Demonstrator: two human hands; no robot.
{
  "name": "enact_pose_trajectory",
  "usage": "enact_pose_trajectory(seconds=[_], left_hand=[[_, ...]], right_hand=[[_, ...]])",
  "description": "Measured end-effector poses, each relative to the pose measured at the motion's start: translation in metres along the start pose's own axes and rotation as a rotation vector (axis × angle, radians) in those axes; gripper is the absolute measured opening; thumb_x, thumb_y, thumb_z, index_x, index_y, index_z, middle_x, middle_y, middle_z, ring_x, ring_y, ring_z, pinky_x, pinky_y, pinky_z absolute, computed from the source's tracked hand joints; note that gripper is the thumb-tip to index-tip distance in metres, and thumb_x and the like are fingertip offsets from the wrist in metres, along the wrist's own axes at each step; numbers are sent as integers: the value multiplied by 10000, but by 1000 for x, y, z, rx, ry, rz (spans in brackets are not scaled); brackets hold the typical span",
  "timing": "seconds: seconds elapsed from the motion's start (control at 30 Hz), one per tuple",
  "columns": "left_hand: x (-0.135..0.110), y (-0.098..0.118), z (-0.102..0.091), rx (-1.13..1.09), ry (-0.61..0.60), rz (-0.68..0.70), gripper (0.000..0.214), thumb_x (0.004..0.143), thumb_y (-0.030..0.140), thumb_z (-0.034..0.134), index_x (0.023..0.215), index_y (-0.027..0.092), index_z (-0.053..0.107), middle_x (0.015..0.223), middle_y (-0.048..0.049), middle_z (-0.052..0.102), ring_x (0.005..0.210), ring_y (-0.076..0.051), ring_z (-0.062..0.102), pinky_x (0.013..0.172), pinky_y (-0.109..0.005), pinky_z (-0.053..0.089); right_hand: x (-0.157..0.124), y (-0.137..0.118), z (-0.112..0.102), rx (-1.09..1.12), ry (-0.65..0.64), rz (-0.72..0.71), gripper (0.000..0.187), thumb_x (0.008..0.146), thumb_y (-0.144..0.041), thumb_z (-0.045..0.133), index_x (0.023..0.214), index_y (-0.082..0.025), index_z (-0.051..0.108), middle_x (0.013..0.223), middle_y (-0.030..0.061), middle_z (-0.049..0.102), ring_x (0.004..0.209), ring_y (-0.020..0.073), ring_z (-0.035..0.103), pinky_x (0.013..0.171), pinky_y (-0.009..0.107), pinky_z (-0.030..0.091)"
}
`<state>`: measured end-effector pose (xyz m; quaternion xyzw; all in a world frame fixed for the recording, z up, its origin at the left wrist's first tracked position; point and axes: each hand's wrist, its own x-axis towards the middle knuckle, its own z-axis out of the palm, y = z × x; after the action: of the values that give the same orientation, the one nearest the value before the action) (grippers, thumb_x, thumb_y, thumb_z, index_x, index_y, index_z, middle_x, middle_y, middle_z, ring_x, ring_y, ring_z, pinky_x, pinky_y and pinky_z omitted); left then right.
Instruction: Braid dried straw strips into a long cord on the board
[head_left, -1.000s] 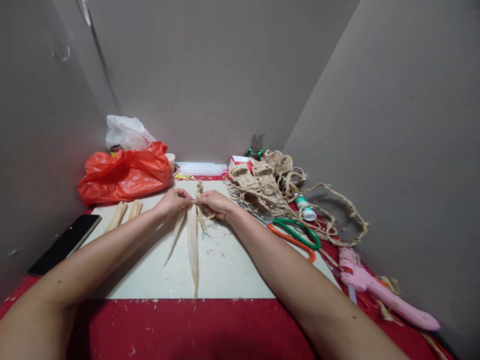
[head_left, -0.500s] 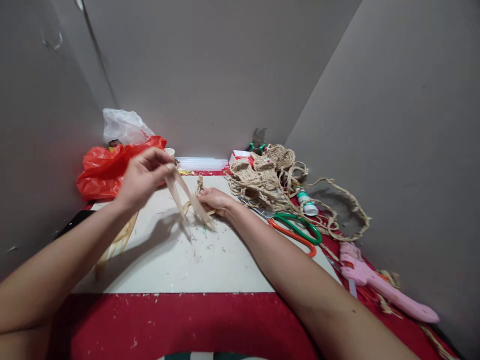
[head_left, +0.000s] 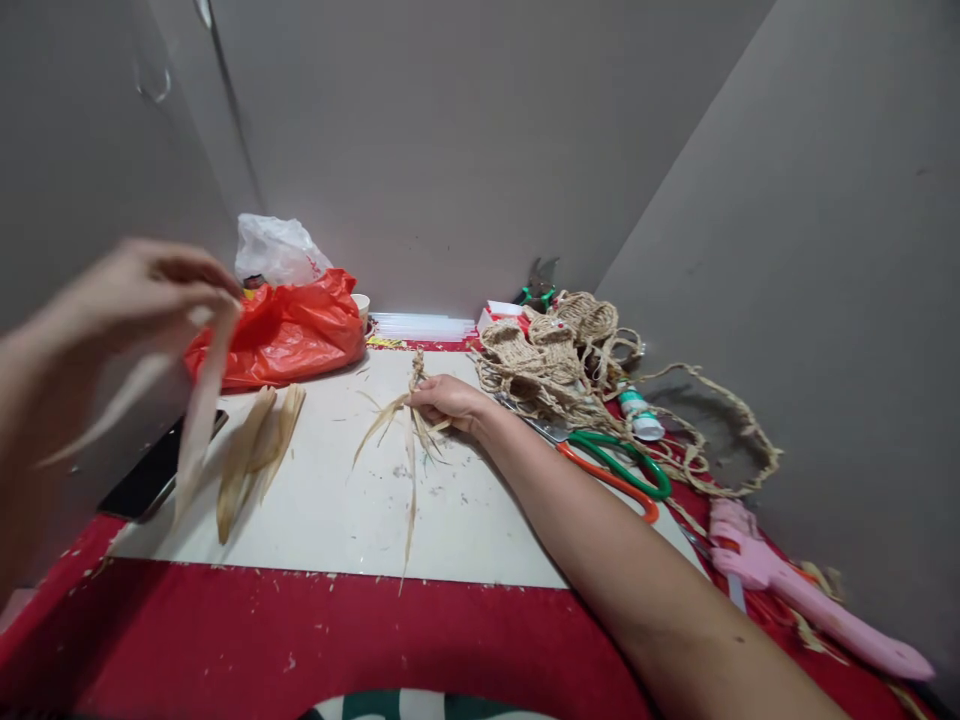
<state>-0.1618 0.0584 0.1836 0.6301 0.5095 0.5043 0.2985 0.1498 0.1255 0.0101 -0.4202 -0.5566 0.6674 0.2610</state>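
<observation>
My left hand (head_left: 142,300), blurred by motion, is raised at the left with its fingers pinched on a pale dried husk strip (head_left: 199,420). The strip is folded over the fingers and both ends hang down. Over the middle of the white board (head_left: 330,520), my right hand (head_left: 450,402) is closed on a short husk braid (head_left: 418,368). The braid's knotted end points away from me, and thin loose strands fan out toward me below the fingers. Flat tan husk pieces (head_left: 246,465) lie on the board's left side, below my left hand.
A phone (head_left: 154,470) and a red plastic bag (head_left: 300,335) are at the left. Clear sticks (head_left: 424,326) lie along the back. Coiled straw rope (head_left: 525,360), scissors (head_left: 615,465), a glue bottle (head_left: 641,412) and a pink glue gun (head_left: 810,590) are at the right.
My left hand has swung left, away from the braid, carrying the husk strip. The right hand keeps its hold on the braid. The whole view has shifted slightly, uncovering the husk pieces and phone.
</observation>
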Motion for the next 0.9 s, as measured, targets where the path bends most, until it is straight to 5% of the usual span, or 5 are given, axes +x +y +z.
enact_pose_trajectory(seconds=[0.13, 0.23, 0.37, 0.6, 0.9], left_hand=[[-2, -46, 68, 466, -24, -7, 194, 609, 129, 682, 798, 163, 701, 722, -7, 657, 649, -116, 557, 595, -170, 416], [-7, -72, 133, 192, -267, -121, 240, 655, 204, 655, 884, 142, 685, 882, -62, 688, 810, -171, 609, 735, -240, 447], [-9, -84, 194, -117, -482, -362, 201, 670, 222, 634, 844, 120, 636, 715, -36, 642, 665, -131, 581, 663, -242, 435], [-4, -91, 209, -272, -530, -511, 87, 721, 192, 549, 656, 152, 508, 453, 88, 291, 348, -28, 203, 369, -200, 104], [-9, -104, 213, -102, -450, -415, 213, 707, 323, 619, 625, 135, 561, 413, 79, 347, 341, -22, 232, 382, -207, 117]], right_hand=[[-1, -3, -5, 159, -130, 51, 362, 657, -189, 668, 535, -188, 328, 366, -108, 258, 326, 7, 171, 331, 159, 101], [-2, -7, -10, 230, -191, 67, 378, 651, -191, 682, 562, -190, 315, 385, -123, 240, 338, 2, 146, 329, 142, 104], [-5, -10, -17, 247, -227, 68, 354, 650, -218, 708, 594, -173, 361, 401, -130, 240, 346, -4, 144, 330, 126, 116], [-4, -7, -26, 191, -251, 75, 401, 647, -262, 736, 588, -176, 349, 410, -127, 249, 339, -5, 152, 323, 127, 116], [-8, -6, -21, -26, -181, 45, 369, 668, -254, 696, 513, -165, 373, 347, -100, 312, 300, 7, 210, 303, 151, 134]])
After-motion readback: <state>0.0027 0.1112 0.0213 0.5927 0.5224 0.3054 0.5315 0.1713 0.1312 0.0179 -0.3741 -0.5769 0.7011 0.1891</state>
